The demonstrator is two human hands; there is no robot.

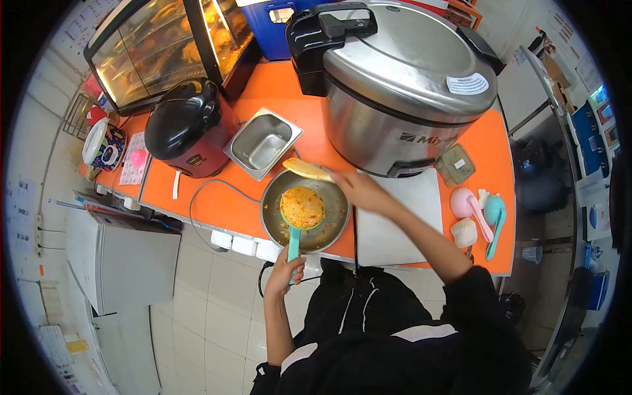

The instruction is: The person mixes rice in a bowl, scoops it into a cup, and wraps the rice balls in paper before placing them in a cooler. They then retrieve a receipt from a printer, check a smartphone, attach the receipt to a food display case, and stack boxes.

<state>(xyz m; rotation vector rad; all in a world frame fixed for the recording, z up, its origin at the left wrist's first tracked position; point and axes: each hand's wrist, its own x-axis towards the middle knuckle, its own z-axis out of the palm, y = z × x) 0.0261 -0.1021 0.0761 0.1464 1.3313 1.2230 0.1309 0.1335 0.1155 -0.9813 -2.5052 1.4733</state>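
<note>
My left hand (287, 268) grips the handle of a teal scoop (294, 242) whose bowl is packed with orange fried rice (302, 207). The scoop is held over a round metal pan (333, 226) at the counter's front edge. My right hand (355, 189) holds a pale yellow rice paddle (307, 169) over the pan's far rim, just beyond the rice.
A big silver rice cooker (401, 85) stands behind the pan, a small red-and-black cooker (187, 128) to the left, and a square steel tub (263, 141) between them. A white board (401, 224) lies to the right, with pink and teal scoops (484, 214). A glass food warmer (164, 46) sits at the back left.
</note>
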